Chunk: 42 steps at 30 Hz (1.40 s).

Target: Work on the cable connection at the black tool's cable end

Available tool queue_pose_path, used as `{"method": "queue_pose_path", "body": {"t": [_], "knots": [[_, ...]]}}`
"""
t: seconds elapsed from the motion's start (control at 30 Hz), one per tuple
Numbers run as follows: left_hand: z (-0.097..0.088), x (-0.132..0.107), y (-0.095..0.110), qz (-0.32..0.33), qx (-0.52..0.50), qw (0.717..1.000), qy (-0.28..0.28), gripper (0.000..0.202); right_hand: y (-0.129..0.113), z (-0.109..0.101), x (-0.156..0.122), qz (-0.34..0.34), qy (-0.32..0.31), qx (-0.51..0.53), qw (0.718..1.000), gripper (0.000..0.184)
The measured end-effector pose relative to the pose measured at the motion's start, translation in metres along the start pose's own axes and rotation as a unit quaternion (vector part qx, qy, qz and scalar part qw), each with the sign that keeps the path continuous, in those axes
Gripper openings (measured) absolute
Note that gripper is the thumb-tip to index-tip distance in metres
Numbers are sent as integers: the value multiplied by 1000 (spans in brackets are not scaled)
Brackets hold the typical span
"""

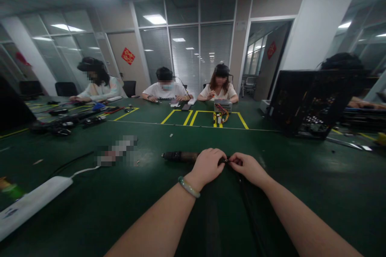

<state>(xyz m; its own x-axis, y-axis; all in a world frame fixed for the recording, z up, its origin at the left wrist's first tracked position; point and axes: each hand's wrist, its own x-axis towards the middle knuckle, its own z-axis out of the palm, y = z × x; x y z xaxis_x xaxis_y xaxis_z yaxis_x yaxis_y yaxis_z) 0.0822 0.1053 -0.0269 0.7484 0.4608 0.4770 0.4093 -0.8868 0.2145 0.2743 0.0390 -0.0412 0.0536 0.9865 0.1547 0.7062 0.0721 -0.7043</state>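
A dark, straight-bodied electric screwdriver (184, 156) lies on the green tabletop, its narrow tip pointing left. My left hand (210, 164), with a bangle at the wrist, is closed over the rear of its body and hides that part. Right at the tool's back end, my right hand (246, 168) has its thumb and fingers pinched on a small dark cable end. The two sets of fingertips almost meet there, around a small shiny piece. A black cable (245, 198) runs from beneath my right hand toward me along the table.
A white power strip (36, 204) lies at the near left, beside a blurred-out object (116, 151). Bundled black cables (75, 117) sit farther left. An open black computer case (301, 100) stands at the right. Across the table, several people work, one at a power supply unit (222, 105).
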Motion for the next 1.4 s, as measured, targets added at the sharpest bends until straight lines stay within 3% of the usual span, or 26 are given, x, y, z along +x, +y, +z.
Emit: {"method": "queue_pose_path", "body": {"t": [1.4], "knots": [[-1, 0, 0, 0, 6, 1000, -13, 17, 1, 1, 0, -1, 0, 3, 1000, 18]]}}
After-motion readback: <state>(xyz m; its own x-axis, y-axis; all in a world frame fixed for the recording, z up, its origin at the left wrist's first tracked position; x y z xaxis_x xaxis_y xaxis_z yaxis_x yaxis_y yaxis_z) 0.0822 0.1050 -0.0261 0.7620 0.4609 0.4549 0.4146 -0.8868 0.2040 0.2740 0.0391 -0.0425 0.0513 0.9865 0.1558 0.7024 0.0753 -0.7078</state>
